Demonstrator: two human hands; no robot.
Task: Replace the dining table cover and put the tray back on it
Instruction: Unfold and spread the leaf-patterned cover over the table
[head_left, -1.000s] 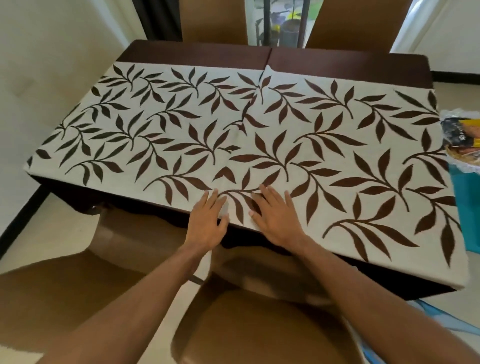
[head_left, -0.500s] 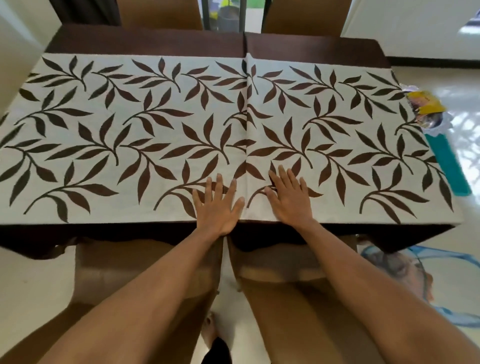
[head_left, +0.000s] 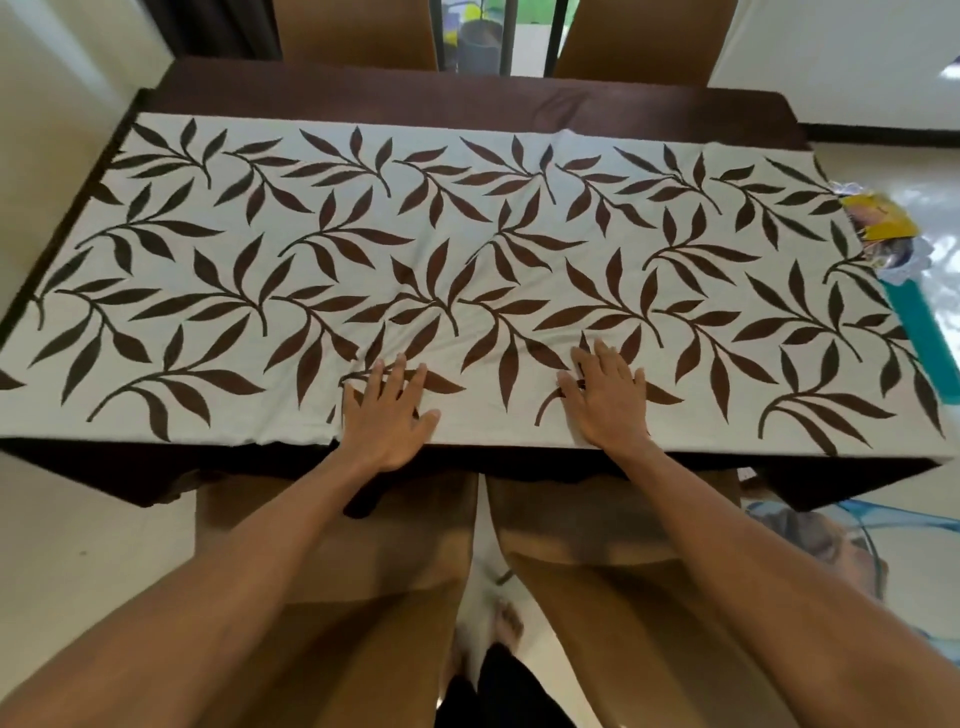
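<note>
Both hands lie flat and open, fingers straight and spread, palms down on the cover (head_left: 467, 249), gripping nothing. The left hand (head_left: 387, 415) sits at lower centre of the frame, its wrist crossing the cloth's near edge. The right hand (head_left: 608, 400) rests a little to the right of it, well apart from the left, with a bare stretch of fabric between them.

The cover is pale with a dark brown leaf-sprig print. It is spread across most of the dining table (head_left: 467, 98), whose dark brown surface shows as a strip along the top of the frame. A dark cloth skirt (head_left: 156, 478) hangs below the cover's near edge. Small wrinkles gather in the fabric just above the left hand and between the two hands, and a short raised crease shows at the cover's far edge, upper centre right.

Two tan chairs (head_left: 332, 571) stand side by side beneath the forearms at the bottom, and two more chair backs (head_left: 358, 31) rise at the top. At the right edge a teal object (head_left: 919, 338) carries a crinkled yellow and silver wrapper (head_left: 878, 223); it may be the tray, but too little shows to tell. A blue-rimmed item (head_left: 831, 540) lies on the floor at lower right.
</note>
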